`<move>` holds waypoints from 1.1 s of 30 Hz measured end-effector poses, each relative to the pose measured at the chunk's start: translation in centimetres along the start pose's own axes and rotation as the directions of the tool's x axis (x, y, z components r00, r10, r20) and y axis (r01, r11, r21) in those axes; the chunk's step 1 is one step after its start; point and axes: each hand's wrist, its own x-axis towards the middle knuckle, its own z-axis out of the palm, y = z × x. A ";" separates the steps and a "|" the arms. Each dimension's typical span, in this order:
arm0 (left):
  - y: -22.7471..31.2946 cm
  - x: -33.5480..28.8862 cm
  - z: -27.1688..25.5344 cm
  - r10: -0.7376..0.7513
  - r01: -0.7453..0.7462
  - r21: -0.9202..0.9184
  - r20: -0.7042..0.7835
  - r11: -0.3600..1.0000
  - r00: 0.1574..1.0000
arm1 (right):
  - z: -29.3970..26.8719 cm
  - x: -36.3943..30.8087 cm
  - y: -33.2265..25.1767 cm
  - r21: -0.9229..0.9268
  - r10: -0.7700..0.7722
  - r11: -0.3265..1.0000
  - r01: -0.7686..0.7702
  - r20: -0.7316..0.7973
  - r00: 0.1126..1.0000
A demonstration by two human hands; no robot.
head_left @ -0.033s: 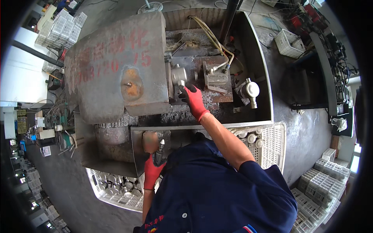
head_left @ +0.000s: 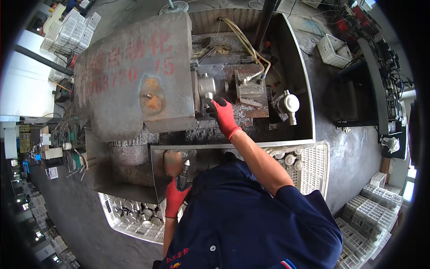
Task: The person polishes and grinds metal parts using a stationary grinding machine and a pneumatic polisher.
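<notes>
My right hand (head_left: 221, 115), in a red glove with dark fingertips, closes on the short lower stub of a silvery round metal casting (head_left: 207, 84). That casting sits in the machine, against the right edge of the grey metal cover (head_left: 130, 80). To its right stands a steel fixture block (head_left: 251, 92) with hoses attached. My left hand (head_left: 176, 193), gloved alike, is low by the machine's front panel. Its fingers wrap round a dark piece with a pale pointed tip (head_left: 187, 165); its kind is unclear. Another metal casting (head_left: 291, 103) rests at the right end of the machine bed.
Metal chips lie over the machine bed (head_left: 204, 134), inside a raised metal rim. White crates with metal parts stand in front, one at left (head_left: 134, 227), one at right (head_left: 316, 172). A white crate (head_left: 333, 50) and stacked crates (head_left: 371, 208) are farther right.
</notes>
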 end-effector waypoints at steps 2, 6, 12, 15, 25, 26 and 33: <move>-0.4 0.3 0.2 0.031 -0.030 0.041 -0.026 0.999 0.999 | 0.5 -0.1 0.0 -0.103 -0.026 0.994 0.028 0.023 0.999; -2.0 0.0 0.5 -0.059 0.059 0.095 -0.006 0.994 0.998 | 1.4 0.0 1.7 0.003 -0.087 0.996 0.087 -0.002 0.996; -1.7 0.1 1.0 -0.158 0.158 0.226 -0.018 0.961 0.987 | 0.5 1.1 3.7 0.041 -0.124 0.991 0.124 0.006 0.992; -4.9 0.3 2.0 -0.153 0.140 0.319 0.015 0.937 0.988 | 0.3 0.4 2.0 0.011 -0.134 0.991 0.133 0.069 0.989; -3.9 3.5 1.5 -0.053 0.050 0.423 -0.005 0.905 0.999 | -0.5 0.3 0.8 -0.058 0.107 0.993 -0.101 0.114 0.988; -4.0 4.1 1.5 -0.077 0.064 0.454 0.009 0.889 0.997 | -0.4 0.3 0.9 -0.063 0.104 0.993 -0.097 0.119 0.987; -5.3 4.3 0.8 0.083 -0.053 0.457 -0.046 0.888 0.996 | 0.3 0.6 1.0 -0.077 0.088 0.994 -0.081 0.097 0.991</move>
